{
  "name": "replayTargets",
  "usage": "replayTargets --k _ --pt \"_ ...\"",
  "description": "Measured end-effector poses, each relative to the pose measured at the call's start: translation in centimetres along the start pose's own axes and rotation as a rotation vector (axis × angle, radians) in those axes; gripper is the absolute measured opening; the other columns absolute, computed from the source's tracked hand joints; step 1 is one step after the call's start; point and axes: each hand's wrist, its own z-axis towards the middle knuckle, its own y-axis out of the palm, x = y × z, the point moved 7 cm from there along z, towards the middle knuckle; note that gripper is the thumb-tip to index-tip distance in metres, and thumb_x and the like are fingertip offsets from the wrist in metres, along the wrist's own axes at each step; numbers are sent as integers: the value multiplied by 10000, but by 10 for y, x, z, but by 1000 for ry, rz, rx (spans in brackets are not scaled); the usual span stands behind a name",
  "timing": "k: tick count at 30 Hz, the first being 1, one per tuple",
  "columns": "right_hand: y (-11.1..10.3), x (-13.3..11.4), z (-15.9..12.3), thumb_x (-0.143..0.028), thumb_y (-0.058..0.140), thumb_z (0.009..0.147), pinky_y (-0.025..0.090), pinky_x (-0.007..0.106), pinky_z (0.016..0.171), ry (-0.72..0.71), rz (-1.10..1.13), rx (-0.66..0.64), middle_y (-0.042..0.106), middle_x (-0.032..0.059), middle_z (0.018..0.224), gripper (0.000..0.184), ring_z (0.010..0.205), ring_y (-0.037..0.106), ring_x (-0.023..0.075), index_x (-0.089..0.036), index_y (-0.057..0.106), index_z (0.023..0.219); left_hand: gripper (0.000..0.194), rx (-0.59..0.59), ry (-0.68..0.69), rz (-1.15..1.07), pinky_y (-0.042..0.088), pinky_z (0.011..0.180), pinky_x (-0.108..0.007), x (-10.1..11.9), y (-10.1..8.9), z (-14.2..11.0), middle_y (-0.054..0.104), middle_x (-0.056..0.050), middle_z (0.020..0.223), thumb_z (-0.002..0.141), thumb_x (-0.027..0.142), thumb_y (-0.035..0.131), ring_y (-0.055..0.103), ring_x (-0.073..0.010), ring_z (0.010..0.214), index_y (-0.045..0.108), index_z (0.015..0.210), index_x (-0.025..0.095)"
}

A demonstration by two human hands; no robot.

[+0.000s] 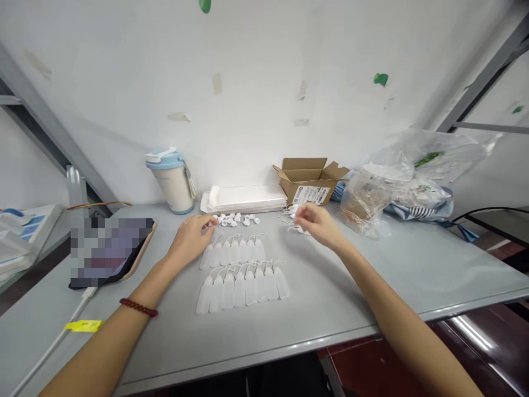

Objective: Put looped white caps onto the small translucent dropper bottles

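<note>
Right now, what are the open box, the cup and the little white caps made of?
The box looks like dull brown cardboard, with creased, folding flaps. The cup could be plastic or painted metal; its smooth cream side leaves that open. The caps are probably plastic, being plain white and rounded, but they're too small to be sure.

- Head camera: worn on the person's head, above the near side of the table (pixel 330 292), facing forward and down.
- Close range: left hand (pixel 192 238) and right hand (pixel 319 223) lie near mid-frame.
- Wide framing: wall (pixel 256 82) at top, floor (pixel 361 364) at bottom.
</note>
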Motion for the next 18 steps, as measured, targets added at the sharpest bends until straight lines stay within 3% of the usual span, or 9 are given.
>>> replayTargets --k 3,5,8,12,15,18 --pt "37 -16 -25 -292 517 773 352 210 491 42 -35 -551 577 -3 609 156 522 472 92 -160 560 702 215 -5 26 -84 440 697 -302 23 -1 -7 650 -39 835 814 317 433 577 -196 762 604 858 192" --pt "49 -24 -38 -315 488 811 292 204 443 9 -159 -694 525 -18 518 290 450 390 67 -150 559 583 197 -33 29 -146 435 665 -282 37 0 -11 635 -16 791 827 330 438 564 -172 710 587 842 202" --pt "61 -30 -52 -299 472 818 256 210 407 -27 -285 -783 479 -28 443 366 392 324 54 -149 519 487 197 -69 39 -205 426 633 -267 51 2 -17 606 1 730 839 346 444 547 -155 660 586 847 209" --pt "74 -32 -66 -251 487 780 308 207 420 36 -304 -909 540 -11 449 345 390 395 65 -154 504 449 199 -90 34 -207 425 614 -269 53 3 -18 588 6 684 843 353 449 541 -154 629 590 847 213" --pt "70 -25 -64 -235 493 758 310 221 413 102 -371 -860 516 -7 400 376 364 396 78 -169 458 389 198 -82 39 -201 427 603 -270 53 2 -19 594 5 681 842 353 452 549 -156 621 595 844 216" --pt "59 -18 -53 -252 547 725 237 236 394 70 -488 -711 418 -21 350 404 336 320 74 -179 407 354 205 -76 48 -207 438 606 -269 58 1 -20 596 3 673 843 354 459 555 -157 628 608 842 212"
